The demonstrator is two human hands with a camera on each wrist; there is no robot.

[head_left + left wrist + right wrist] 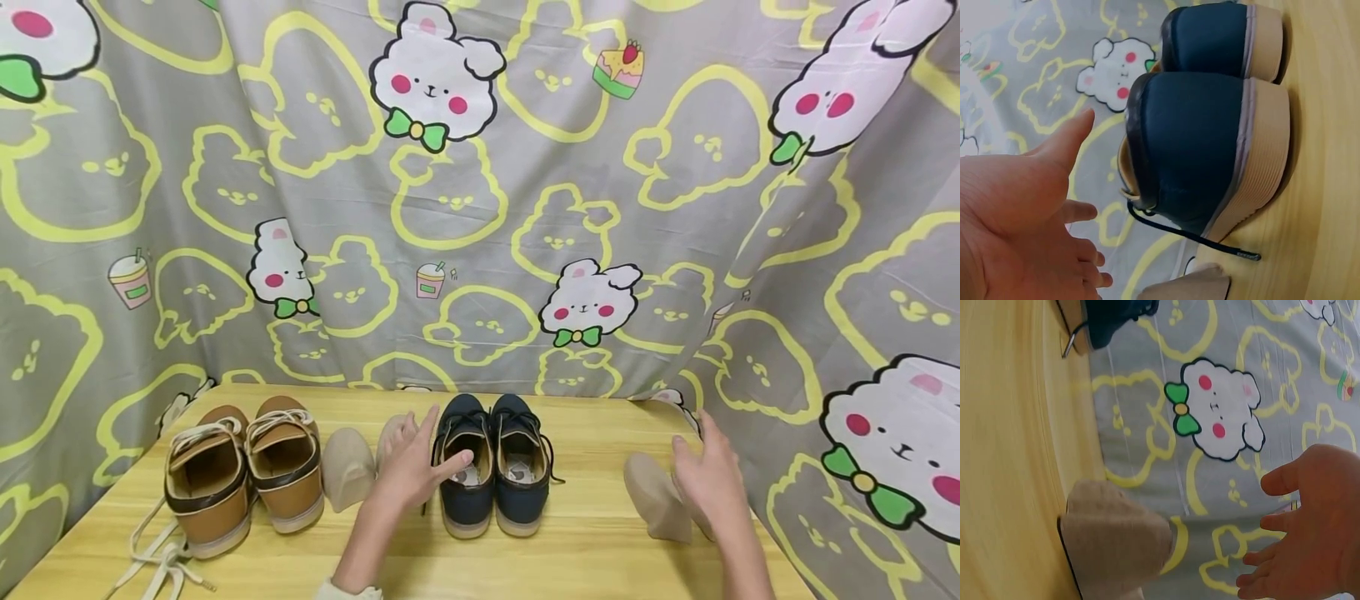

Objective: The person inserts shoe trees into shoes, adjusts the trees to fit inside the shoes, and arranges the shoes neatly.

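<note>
Both hands hold nothing. The left hand [412,467], low in the middle of the frame, has its fingers and thumb spread beside the dark blue shoes [519,504]; its own wrist view shows a gap between the thumb and the shoe. The right hand [708,475], at the lower right, is loose near the right-hand beige pieces [654,498], and I see no grip there. The dark blue shoes stand side by side at the lower centre, heels toward the viewer.

In my judgement, the main risk is the loose dark lace [1191,237]: if a finger catches it, the shoe could turn or tip. The thumb, reaching over the shoe, could also knock its collar. At the lower left, the pale laces [171,560] trail on the table [577,554], so a sweeping arm could drag the brown shoes [288,487]. The beige pieces look soft and light, perhaps slippers, so a small push might slide them.

Now the count: two hands, two dark blue shoes, two brown shoes, one table, one patterned curtain [337,50]. Of beige pieces I count four, two at lower left centre and two at lower right, but one in each pair is partly hidden by a hand.
</note>
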